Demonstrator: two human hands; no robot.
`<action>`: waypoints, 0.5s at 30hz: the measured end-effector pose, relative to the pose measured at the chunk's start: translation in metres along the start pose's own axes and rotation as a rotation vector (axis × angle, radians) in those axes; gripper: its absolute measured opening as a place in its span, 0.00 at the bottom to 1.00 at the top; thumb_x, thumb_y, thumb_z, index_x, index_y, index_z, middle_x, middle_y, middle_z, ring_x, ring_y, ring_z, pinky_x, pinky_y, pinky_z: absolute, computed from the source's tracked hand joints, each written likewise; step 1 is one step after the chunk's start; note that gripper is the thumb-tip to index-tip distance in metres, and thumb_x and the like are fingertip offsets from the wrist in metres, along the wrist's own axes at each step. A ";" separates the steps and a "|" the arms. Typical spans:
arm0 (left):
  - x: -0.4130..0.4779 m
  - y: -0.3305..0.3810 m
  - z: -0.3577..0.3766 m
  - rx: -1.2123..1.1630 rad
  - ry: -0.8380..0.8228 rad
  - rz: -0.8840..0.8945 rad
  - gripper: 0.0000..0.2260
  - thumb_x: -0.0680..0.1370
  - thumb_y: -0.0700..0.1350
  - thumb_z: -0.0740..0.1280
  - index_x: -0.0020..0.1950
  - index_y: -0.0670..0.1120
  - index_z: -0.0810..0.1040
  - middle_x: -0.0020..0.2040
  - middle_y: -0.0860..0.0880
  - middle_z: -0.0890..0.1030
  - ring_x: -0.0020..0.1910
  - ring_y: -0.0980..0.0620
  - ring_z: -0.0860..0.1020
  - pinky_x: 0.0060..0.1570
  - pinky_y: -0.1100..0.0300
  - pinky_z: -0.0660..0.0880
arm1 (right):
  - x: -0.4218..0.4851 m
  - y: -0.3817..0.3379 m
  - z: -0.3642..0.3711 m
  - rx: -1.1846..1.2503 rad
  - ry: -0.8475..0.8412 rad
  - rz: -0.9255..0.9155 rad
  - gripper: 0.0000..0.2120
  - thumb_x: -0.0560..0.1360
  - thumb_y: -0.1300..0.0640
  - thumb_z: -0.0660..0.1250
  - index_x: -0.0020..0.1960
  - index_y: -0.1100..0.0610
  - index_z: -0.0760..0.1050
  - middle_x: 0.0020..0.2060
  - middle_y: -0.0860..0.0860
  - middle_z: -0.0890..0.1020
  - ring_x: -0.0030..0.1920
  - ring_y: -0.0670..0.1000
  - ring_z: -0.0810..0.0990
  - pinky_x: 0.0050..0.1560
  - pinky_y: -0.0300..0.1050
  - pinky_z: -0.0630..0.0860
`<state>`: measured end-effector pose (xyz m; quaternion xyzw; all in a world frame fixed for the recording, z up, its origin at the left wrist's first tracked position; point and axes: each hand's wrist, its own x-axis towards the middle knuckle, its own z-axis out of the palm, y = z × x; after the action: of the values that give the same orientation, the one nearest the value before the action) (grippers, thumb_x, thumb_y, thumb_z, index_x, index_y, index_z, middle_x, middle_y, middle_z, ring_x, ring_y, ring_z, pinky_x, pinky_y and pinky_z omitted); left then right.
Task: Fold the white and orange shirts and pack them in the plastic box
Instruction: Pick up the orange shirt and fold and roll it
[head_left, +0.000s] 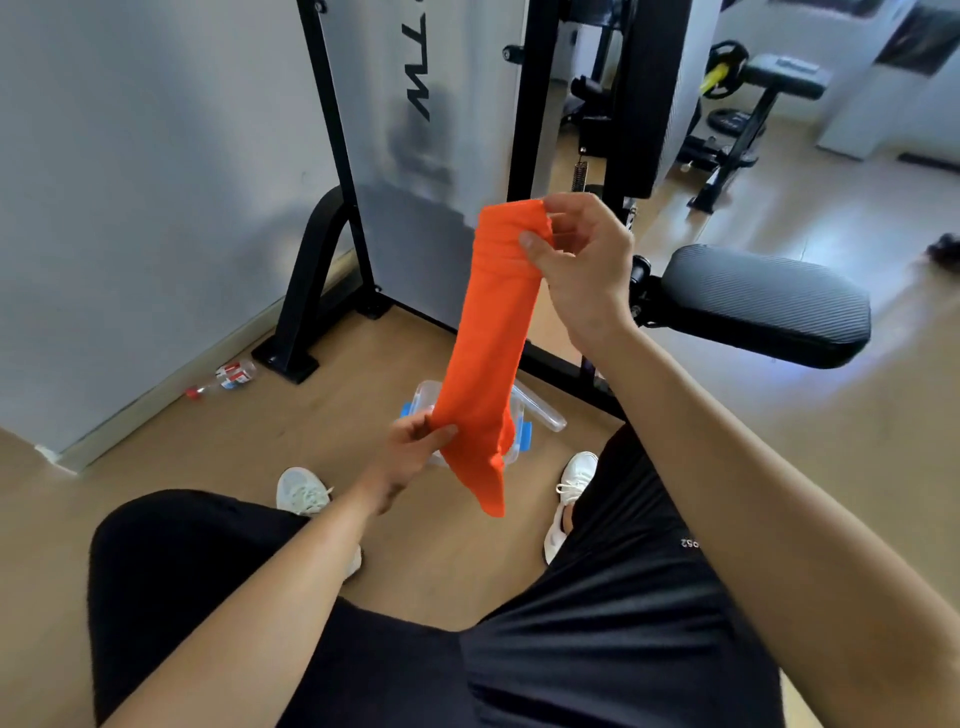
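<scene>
Held the orange shirt (488, 338) upright between the hands as a long, narrow strip, already folded lengthwise. Judged it light, soft and limp, with no stiffness of its own: likely to sag, slip or fall open wherever left unsupported. Judged it best taken at both ends, across the full width and through every layer, so as to keep the folds stacked; expected the inner layers to drop under a pinch on the outer one alone. Expected no risk of breakage, only of creasing and of lost folds.

Pinched the bunched top edge in the right hand (582, 265), with thumb and fingertips curled onto the cloth, wrist bent, forearm raised and reaching forward. Gripped the strip lower down in the left hand (415, 441), with thumb in front and fingers wrapped behind, forearm stretched out low above the knees. Left a short tail hanging loose below the left hand.

Found the box (422, 399) on the floor directly beneath the left hand, between the feet, largely hidden behind the cloth, with what looked like its lid (543, 413) just beside it, toward the right hand's side. Found no white shirt in view; could not rule out the box as its place.
</scene>
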<state>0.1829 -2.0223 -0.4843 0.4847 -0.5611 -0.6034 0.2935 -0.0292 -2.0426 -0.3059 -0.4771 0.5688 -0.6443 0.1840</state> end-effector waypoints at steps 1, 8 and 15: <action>0.000 0.000 -0.005 -0.013 0.010 -0.001 0.02 0.80 0.36 0.67 0.50 0.40 0.80 0.41 0.49 0.80 0.36 0.65 0.77 0.43 0.70 0.74 | 0.005 0.006 -0.003 -0.036 0.028 -0.001 0.15 0.69 0.67 0.76 0.48 0.50 0.79 0.41 0.54 0.83 0.38 0.45 0.78 0.42 0.40 0.79; -0.014 0.009 -0.047 -0.089 0.065 0.056 0.19 0.73 0.52 0.73 0.52 0.37 0.81 0.45 0.45 0.81 0.46 0.50 0.75 0.51 0.55 0.70 | 0.026 0.077 -0.014 -0.302 0.048 0.232 0.10 0.70 0.59 0.76 0.49 0.49 0.80 0.38 0.47 0.81 0.41 0.49 0.82 0.48 0.52 0.83; -0.022 0.011 -0.064 -0.047 0.125 0.107 0.03 0.79 0.41 0.70 0.51 0.45 0.82 0.39 0.54 0.84 0.39 0.58 0.80 0.39 0.66 0.76 | -0.009 0.154 0.003 -0.105 -0.073 0.706 0.20 0.73 0.63 0.73 0.63 0.55 0.76 0.54 0.56 0.84 0.47 0.55 0.85 0.51 0.56 0.85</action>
<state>0.2469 -2.0302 -0.4615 0.4836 -0.5524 -0.5687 0.3710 -0.0691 -2.0810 -0.4498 -0.2827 0.7241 -0.4934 0.3903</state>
